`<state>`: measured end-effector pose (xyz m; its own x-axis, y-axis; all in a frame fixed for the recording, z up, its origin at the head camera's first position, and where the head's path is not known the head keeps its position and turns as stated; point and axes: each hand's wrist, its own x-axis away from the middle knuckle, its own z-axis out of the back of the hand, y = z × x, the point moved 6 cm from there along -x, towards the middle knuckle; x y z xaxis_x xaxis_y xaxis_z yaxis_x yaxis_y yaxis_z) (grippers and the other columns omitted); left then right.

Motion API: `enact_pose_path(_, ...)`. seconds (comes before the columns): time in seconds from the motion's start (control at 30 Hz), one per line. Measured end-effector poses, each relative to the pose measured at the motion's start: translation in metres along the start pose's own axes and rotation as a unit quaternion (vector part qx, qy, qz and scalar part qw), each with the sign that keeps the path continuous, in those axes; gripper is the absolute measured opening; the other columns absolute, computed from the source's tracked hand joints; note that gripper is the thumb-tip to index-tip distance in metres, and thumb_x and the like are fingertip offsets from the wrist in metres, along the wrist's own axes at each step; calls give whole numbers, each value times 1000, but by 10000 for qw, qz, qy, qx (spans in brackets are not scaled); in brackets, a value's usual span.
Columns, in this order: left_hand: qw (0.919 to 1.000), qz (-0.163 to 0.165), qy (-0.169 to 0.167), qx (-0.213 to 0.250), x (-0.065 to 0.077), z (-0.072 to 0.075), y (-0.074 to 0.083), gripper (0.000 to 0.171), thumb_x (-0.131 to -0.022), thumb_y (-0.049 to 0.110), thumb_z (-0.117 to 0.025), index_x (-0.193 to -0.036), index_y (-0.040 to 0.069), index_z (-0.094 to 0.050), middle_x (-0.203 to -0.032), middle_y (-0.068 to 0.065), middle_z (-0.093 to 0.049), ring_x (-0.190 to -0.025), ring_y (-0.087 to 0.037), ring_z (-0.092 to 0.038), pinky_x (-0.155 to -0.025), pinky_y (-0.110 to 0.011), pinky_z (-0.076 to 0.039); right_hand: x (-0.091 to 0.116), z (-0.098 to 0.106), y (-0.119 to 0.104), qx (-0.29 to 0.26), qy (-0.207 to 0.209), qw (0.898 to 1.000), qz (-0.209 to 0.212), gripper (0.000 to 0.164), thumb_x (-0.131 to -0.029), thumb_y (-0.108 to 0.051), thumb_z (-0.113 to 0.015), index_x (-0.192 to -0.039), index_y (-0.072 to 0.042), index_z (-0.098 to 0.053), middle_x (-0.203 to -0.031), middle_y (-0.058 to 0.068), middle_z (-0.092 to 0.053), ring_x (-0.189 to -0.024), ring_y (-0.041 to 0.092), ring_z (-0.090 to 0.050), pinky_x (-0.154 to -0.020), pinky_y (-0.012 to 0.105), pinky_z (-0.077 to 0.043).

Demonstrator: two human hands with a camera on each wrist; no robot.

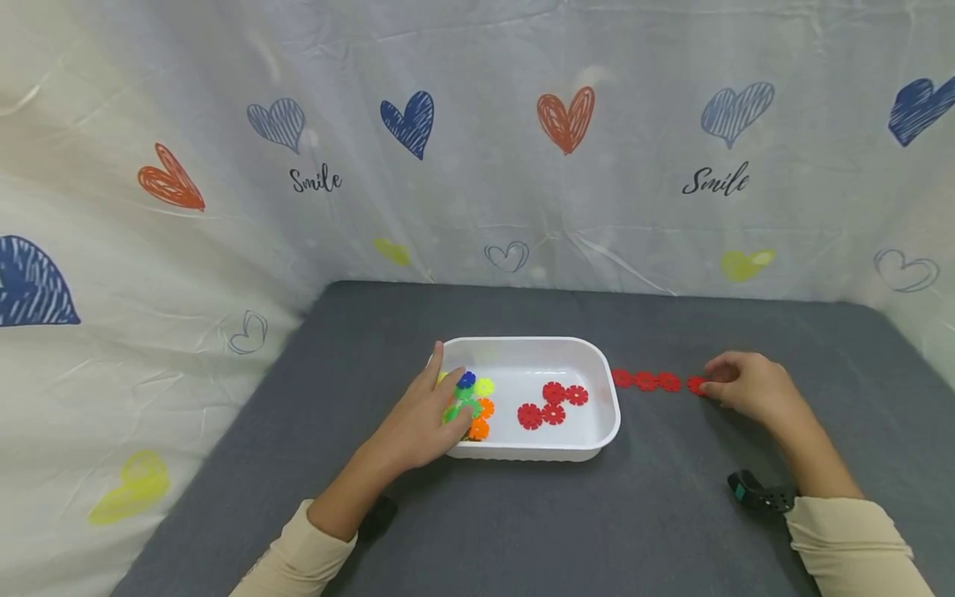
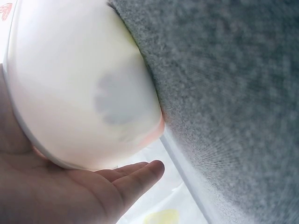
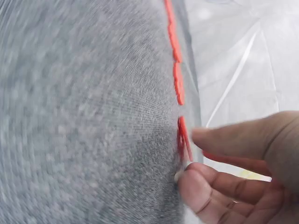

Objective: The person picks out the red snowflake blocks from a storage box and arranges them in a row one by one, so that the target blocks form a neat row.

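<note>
A white plastic tray [image 1: 522,453] holds flower-shaped discs: mixed-colour discs [image 1: 471,405] at its left end, and several red discs [image 1: 553,404] toward the right. My left hand [image 1: 418,423] rests over the tray's left end, part of it across the rim. In the left wrist view, straight fingers [image 2: 140,179] lie along the outside of the tray wall [image 2: 70,93]. To the right of the tray, a row of joined red discs [image 1: 646,381] lies on the cloth. Just past its right end, my right hand [image 1: 753,390] pinches a single red disc [image 1: 696,385] between thumb and fingers.
Dark grey cloth [image 1: 522,531] covers the table. A white curtain [image 1: 477,207] printed with hearts hangs behind and at the left. A black wrist strap [image 1: 761,492] shows at the right wrist, by the beige sleeve [image 1: 850,539].
</note>
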<state>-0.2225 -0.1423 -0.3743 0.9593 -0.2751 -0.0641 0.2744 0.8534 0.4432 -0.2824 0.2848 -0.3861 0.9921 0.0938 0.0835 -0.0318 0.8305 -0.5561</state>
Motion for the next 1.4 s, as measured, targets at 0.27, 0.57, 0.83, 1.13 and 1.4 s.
enact_pose_path(0.27, 10000, -58, -18, 17, 0, 1, 0, 69, -93, 39, -53, -153, 7, -42, -167, -13, -1, -149, -39, -21, -106, -65, -32, -4, -6, -6, 808, 51, 9957, 457, 33, -86, -15, -75, -107, 9, -69, -97, 25, -65, -92, 44, -59, -74, 56, -48)
enact_pose_path(0.57, 10000, -50, -35, 4, -1, 0, 0, 69, -93, 39, -52, -153, 7, -42, -167, -12, 0, -148, -39, -21, -107, -66, -32, -8, -8, -10, 722, -63, 9963, 454, 30, -86, -11, -74, -108, 9, -69, -98, 25, -65, -94, 45, -59, -75, 58, -48)
enact_pose_path(0.83, 10000, -5, -22, -7, 0, -1, 0, 69, -92, 40, -53, -153, 7, -43, -167, -13, -1, -149, -39, -21, -106, -66, -32, -11, -12, -17, 710, -94, 9963, 485, 27, -85, -6, -73, -107, 9, -69, -97, 24, -65, -95, 45, -58, -77, 59, -47)
enact_pose_path(1.13, 10000, 6, 12, -10, 0, -1, 0, 69, -92, 40, -53, -152, 7, -43, -167, -14, -3, -149, -39, -21, -105, -66, -34, -11, -11, -22, 753, -55, 9957, 543, 27, -84, -6, -73, -106, 9, -69, -95, 22, -66, -94, 45, -59, -77, 59, -47)
enact_pose_path(1.4, 10000, -6, 39, -35, 0, -1, 0, 69, -92, 40, -54, -152, 7, -43, -167, -15, -4, -148, -39, -21, -103, -66, -35, -2, -12, -57, 547, 158, 9916, 1160, 29, -88, -12, -72, -110, 6, -70, -104, 26, -66, -91, 41, -65, -72, 54, -52)
